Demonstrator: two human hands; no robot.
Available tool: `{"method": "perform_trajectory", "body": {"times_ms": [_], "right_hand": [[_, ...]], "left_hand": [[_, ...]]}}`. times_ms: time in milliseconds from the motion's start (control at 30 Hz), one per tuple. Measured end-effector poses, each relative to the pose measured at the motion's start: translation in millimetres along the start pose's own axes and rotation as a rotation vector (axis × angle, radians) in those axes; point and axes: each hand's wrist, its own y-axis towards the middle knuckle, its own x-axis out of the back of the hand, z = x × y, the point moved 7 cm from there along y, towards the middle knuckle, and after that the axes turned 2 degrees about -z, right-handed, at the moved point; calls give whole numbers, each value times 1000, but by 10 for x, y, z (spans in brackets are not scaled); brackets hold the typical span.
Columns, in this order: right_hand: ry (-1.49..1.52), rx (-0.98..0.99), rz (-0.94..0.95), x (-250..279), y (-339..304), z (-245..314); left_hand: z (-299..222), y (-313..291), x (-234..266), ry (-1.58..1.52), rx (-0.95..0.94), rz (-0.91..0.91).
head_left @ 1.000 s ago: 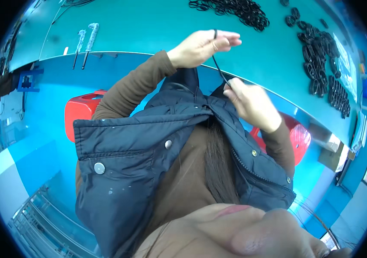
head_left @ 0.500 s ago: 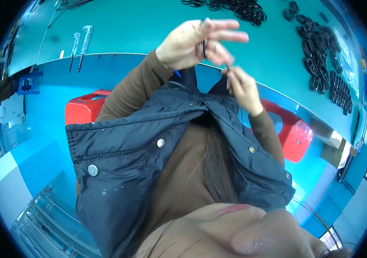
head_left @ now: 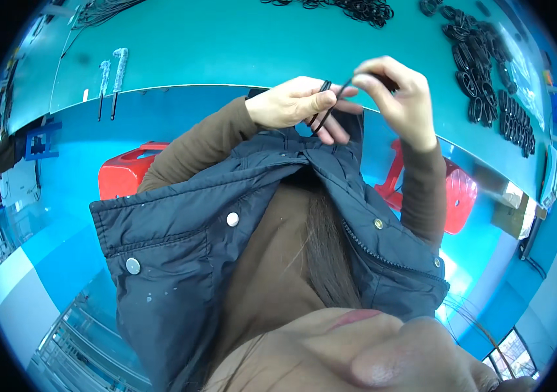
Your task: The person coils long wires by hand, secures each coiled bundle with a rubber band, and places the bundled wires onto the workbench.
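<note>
A thin black cable (head_left: 321, 122) runs in loops around the fingers of my left hand (head_left: 291, 104), just over the near edge of the green table (head_left: 226, 52). The left thumb presses toward the loops while some fingertips stick out past them. To its right, my right hand (head_left: 402, 98) is raised with bent fingers and thumb pinching a stretch of the same cable, which slants up from the left fingers. The rest of the cable beyond the right fingers is hidden.
Several coiled black cables (head_left: 468, 55) lie at the table's right, near clear plastic (head_left: 523, 72). More black loops (head_left: 357, 8) are at the far edge, and a cable bundle (head_left: 105, 13) at far left. Two fuzzy-topped rods (head_left: 118, 72) overhang the edge. Red stools (head_left: 122, 173) stand below.
My right hand has risen and moved right, turning over the cable. My left hand has lowered slightly, and cable loops now show across its fingers.
</note>
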Motion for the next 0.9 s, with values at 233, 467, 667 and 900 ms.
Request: {"method": "perform_trajectory", "body": {"times_ms": [233, 467, 667, 900], "right_hand": [[243, -522, 119, -569, -619, -740], [-146, -100, 314, -315, -733, 108], [-194, -20, 124, 106, -122, 39], [332, -418, 106, -448, -475, -644]], "left_hand": [[-400, 32, 145, -198, -179, -88], [-329, 134, 562, 138, -317, -369], [-54, 26, 86, 100, 81, 3], [-374, 1, 23, -168, -87, 95]]}}
